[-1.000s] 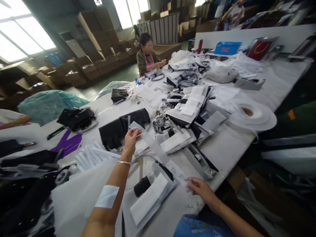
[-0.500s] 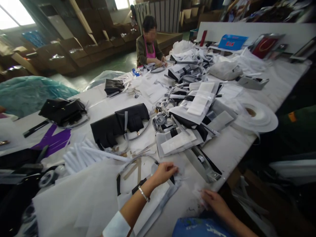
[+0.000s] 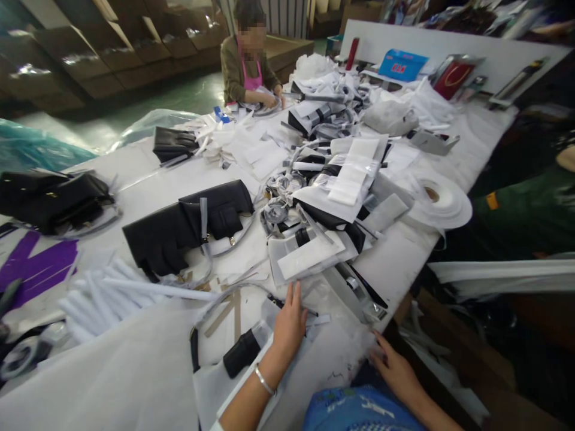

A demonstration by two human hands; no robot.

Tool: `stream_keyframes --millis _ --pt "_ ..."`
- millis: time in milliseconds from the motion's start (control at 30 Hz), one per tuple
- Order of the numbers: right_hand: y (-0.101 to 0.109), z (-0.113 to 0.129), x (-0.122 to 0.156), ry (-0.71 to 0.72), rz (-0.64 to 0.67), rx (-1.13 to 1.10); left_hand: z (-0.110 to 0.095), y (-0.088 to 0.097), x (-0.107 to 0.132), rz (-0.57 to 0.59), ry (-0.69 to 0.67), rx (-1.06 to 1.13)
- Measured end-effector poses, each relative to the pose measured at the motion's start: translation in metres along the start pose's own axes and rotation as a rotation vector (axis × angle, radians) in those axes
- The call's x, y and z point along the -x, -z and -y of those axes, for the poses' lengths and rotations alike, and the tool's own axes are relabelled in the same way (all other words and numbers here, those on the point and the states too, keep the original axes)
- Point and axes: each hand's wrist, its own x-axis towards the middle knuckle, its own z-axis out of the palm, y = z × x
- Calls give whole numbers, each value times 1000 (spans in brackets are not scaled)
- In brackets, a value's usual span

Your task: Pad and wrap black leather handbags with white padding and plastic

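Observation:
My left hand [image 3: 290,323] lies flat with fingers stretched out on a clear plastic strip and white foam sheets near the table's front edge. Under and beside its wrist sits a black strap piece [image 3: 242,353] wrapped in white foam. My right hand [image 3: 395,371] rests at the table's edge with fingers spread on crumpled clear film, holding nothing I can make out. A tape dispenser [image 3: 359,290] stands just right of my left hand. A black handbag [image 3: 188,224] lies beyond, to the left.
White foam rolls [image 3: 117,287] lie at left, a large foam tape roll [image 3: 438,200] at right. Piles of wrapped bag parts [image 3: 341,185] cover the middle of the white table [image 3: 404,263]. A person in a pink apron [image 3: 247,66] works at the far end.
My left hand came down from holding up a clear strip near the handbag and now lies flat near the front edge. My right hand slid back to the table's edge. The camera tilted down.

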Motion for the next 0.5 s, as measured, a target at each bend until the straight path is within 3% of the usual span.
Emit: stream_keyframes --millis 100,200,333,500 --pt "-4 4 3 160 4 112 -4 -11 14 -11 -124 -230" --pt "-13 18 -1 193 119 220 -3 -36 3 73 -268 -364" --pt "-28 49 -19 221 204 225 1 -62 -41 86 -331 -414" --pt "-31 76 -40 215 172 177 7 -65 -96 -8 -370 -435"
